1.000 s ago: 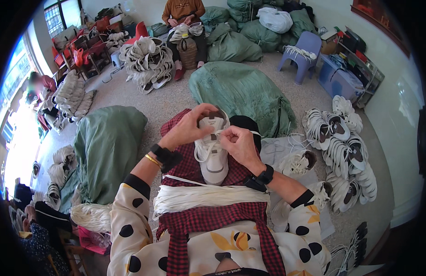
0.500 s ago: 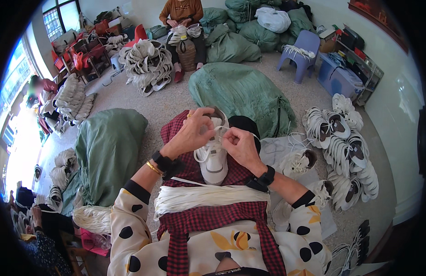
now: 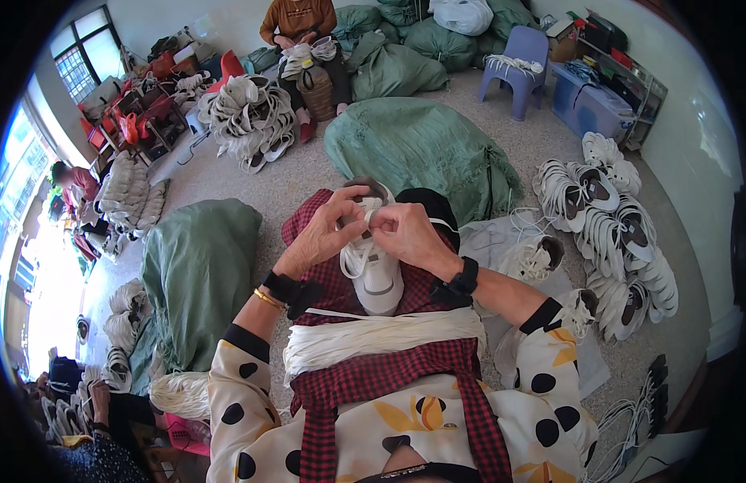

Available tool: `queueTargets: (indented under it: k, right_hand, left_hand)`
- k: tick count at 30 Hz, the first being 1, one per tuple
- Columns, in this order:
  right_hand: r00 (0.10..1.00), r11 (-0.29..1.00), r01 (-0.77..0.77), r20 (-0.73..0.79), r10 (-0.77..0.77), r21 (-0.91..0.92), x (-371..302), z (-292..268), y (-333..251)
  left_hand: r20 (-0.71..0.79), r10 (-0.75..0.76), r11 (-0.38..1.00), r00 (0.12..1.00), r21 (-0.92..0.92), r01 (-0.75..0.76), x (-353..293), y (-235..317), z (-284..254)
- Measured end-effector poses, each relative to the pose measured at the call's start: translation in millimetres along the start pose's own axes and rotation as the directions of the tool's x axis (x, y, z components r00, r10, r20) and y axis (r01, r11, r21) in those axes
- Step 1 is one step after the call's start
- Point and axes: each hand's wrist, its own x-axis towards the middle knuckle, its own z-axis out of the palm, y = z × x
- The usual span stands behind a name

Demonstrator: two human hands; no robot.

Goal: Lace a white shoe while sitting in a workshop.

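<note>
A white sneaker (image 3: pixel 378 288) rests on my lap, toe pointing toward me, on a red-and-black checked apron (image 3: pixel 304 278). A white shoelace (image 3: pixel 354 262) loops loosely over its upper. My left hand (image 3: pixel 333 232) bends over the ankle opening, its fingers closed around the lace by the upper eyelets. Meeting it there, my right hand (image 3: pixel 411 235) pinches the lace between thumb and forefinger; a strand trails off to its right. The fingers partly hide the tongue and top eyelets. Across my lap, nearer my body, lies a thick bundle of white laces (image 3: pixel 385 342).
Green sacks (image 3: pixel 413 149) bulge ahead and at left (image 3: pixel 200 274). Stacked white sneakers (image 3: pixel 622 241) stand at right, with laced ones (image 3: pixel 530 262) on a sheet nearer me. A purple stool (image 3: pixel 516 68) holds laces. Another person (image 3: pixel 304 32) sits ahead; others are at left.
My right hand has moved left and up, close against my left hand at the top of the sneaker. The lace loop held between them has been drawn in. The whole view has shifted slightly.
</note>
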Motion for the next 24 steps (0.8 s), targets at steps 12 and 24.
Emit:
queueTargets:
  k: [12, 24]
  right_hand:
    - [0.993, 0.995, 0.031, 0.114, -0.02, -0.092, 7.5, 0.0, -3.5]
    - [0.991, 0.991, 0.003, 0.131, 0.015, -0.137, 7.8, 4.9, -17.3]
  left_hand:
    - [-0.16, -0.019, 0.99, 0.987, 0.138, 0.041, -8.9, -4.9, -5.4]
    - [-0.216, 0.272, 0.919, 0.938, 0.348, -0.187, -21.9, -24.1, 3.1]
